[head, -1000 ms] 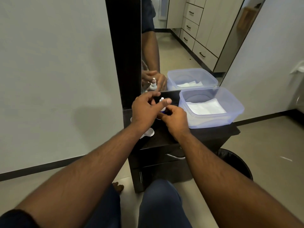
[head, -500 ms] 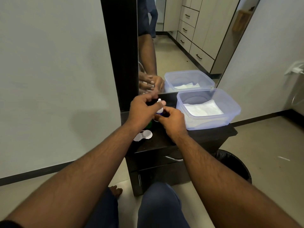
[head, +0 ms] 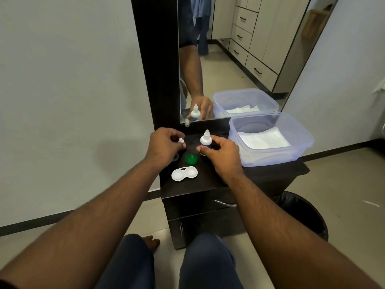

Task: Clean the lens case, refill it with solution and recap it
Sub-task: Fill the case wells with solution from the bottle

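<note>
A: Which step is under way?

B: The refill looks to be starting. The right hand is gripping the solution bottle upright on the dark counter, nozzle pointing up and bare. The left hand is pinching the bottle's small white cap in its fingers

A: And the lens case?

B: The lens case is lying open near the counter's front edge, wells facing up, long axis running left to right, slightly tilted. A green lid is sitting just behind it. Next, the bottle likely needs tipping over a well
</note>
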A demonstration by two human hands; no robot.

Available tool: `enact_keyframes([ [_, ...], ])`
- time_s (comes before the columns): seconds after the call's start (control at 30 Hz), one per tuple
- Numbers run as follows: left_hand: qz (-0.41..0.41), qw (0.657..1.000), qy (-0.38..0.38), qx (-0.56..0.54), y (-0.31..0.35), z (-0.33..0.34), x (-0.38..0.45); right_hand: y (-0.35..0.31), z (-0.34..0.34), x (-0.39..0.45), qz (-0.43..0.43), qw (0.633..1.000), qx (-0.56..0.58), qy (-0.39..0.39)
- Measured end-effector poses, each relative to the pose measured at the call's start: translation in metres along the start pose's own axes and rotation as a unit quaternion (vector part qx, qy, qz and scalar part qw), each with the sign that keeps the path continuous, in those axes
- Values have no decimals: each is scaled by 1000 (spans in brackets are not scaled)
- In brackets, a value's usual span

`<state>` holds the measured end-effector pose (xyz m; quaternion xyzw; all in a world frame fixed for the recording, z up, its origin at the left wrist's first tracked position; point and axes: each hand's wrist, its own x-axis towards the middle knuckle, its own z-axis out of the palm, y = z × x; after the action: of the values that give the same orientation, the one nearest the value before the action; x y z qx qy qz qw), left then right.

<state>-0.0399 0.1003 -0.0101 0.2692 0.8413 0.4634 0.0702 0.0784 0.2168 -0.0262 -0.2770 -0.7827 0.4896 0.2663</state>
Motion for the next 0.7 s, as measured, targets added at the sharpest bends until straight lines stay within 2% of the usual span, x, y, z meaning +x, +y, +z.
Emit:
enact_keyframes([
  [0.2, 3, 998, -19, 62, -2, 6, 5, -1, 0, -1, 2, 1000, 7, 2],
  [0.27, -8, 999, -21, 47, 1, 3, 3, -2, -1, -3, 2, 1000, 24, 1],
  [0.47, 11, 987, 154, -53, -6, -21, -58, -5, -4, -14, -54, 991, 106, -63],
  [0.57, 17, 985, 136, -105, -29, -15, -98, -10, -5, -22, -72, 988, 124, -48],
  [0.67, 13, 989, 96, -111, -44, -4, -116, -17, -1, -30, -37, 988, 147, -2],
  [0.7, 16, 991, 87, -98, -47, -3, -117, -19, 0, -32, -24, 988, 153, -10],
])
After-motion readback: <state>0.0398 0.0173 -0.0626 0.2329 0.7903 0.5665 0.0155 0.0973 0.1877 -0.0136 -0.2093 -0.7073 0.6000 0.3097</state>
